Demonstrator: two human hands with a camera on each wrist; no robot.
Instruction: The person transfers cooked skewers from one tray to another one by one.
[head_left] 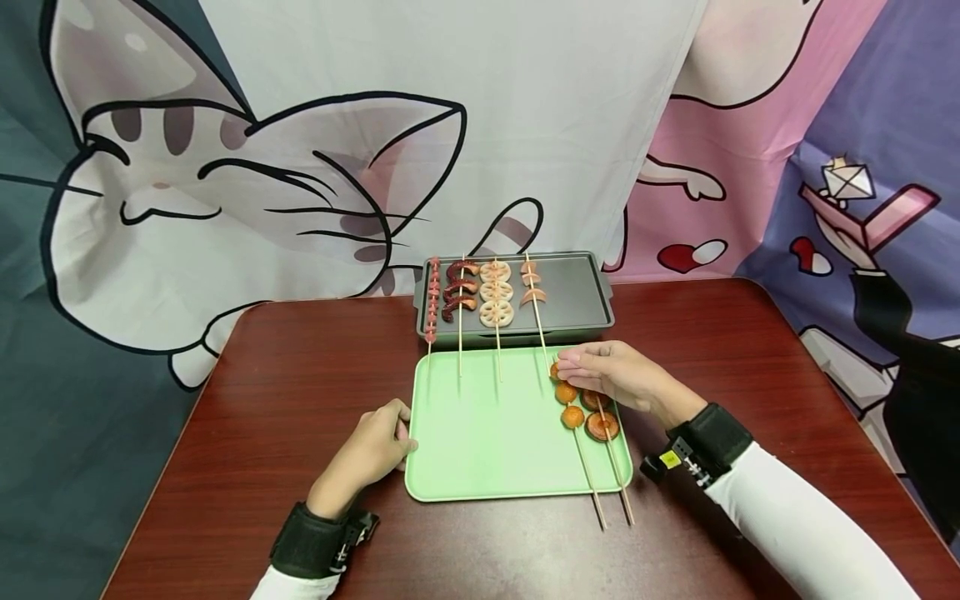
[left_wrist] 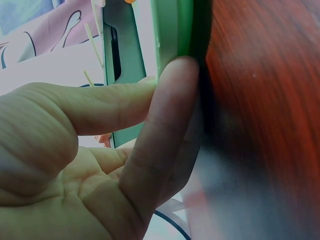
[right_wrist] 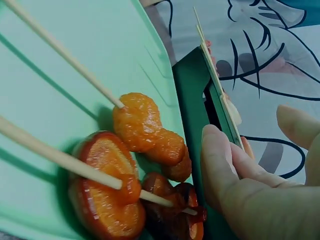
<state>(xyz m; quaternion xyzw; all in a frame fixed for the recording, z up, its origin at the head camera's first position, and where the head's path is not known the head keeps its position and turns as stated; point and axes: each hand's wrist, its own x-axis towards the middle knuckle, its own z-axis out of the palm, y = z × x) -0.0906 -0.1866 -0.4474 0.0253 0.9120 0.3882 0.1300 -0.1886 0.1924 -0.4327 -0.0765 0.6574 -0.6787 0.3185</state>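
At frame centre, the left hand rests loosely curled against the green tray's left rim on the counter. The right hand, fingers relaxed, lies over two skewers at the tray's right edge.

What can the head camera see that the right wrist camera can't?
Only the head view shows the left hand touching the green tray's left edge, the brown table, the cat backdrop, and four skewers on the grey grill pan. Only the right wrist view shows, up close, the glossy orange balls and mushroom slices pierced by their sticks. Both show the right hand over those two skewers on the green tray.
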